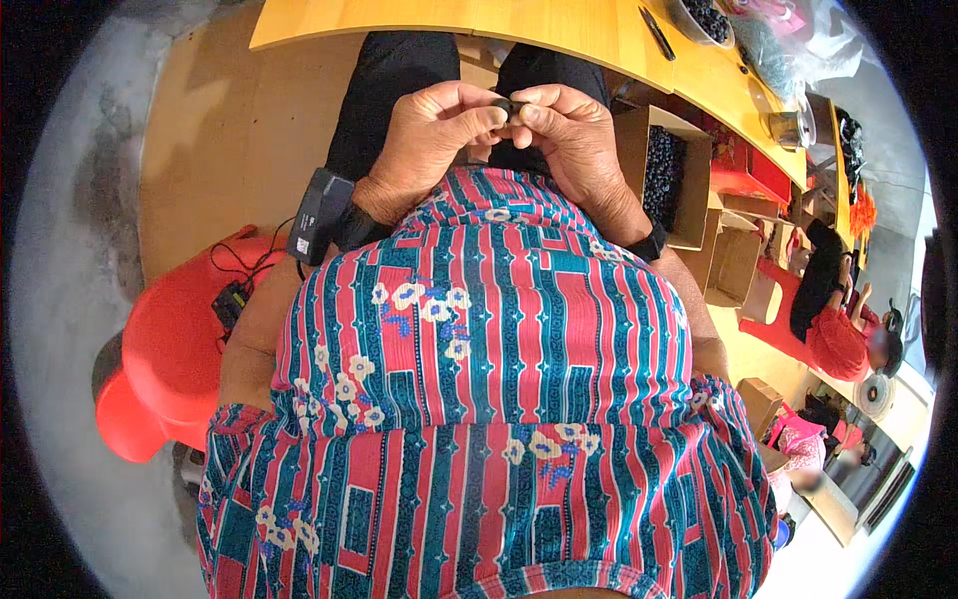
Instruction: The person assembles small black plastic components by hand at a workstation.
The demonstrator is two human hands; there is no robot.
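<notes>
My left hand [431,135] and my right hand [577,138] meet above my lap. Between their thumbs and index fingers is a small dark piece [512,108], pinched from both sides. The fingertips cover much of it, so its exact kind cannot be made out. Beyond the hands runs the edge of a yellow wooden table [559,22]. To the right of my right hand stands an open cardboard box [691,205] with many small black parts [663,170] inside.
On the table lie a black pen-like tool [657,33], a bowl [689,28] of small black pieces and clear plastic bags [813,50]. More cardboard boxes [733,262] stand at the right. A red stool [175,344] is at the left. Other people [843,339] sit at the far right.
</notes>
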